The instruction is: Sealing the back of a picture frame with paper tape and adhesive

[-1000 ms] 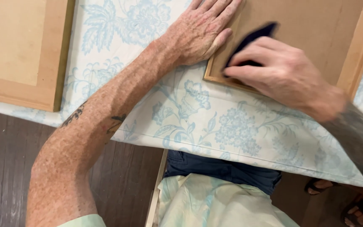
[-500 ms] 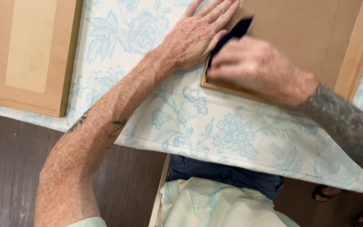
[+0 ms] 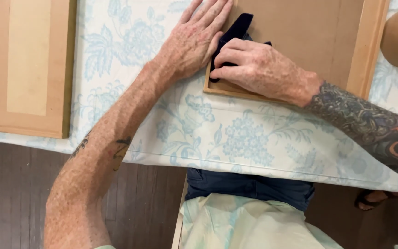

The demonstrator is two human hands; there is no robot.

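A: Where is the dark blue cloth point(image 3: 234, 33)?

B: On the wooden panel's point(image 3: 295, 37) near left corner, under the right hand point(image 3: 254, 69), fingers curled gripping it.

A: The left hand point(image 3: 194, 39)?

B: Flat, open, just left, touching the panel's edge.

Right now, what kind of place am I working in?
Probably a home workspace set up for wood finishing: a table under a floral tablecloth, two wooden cabinet-door panels, and your right hand pressing a dark cloth onto one.
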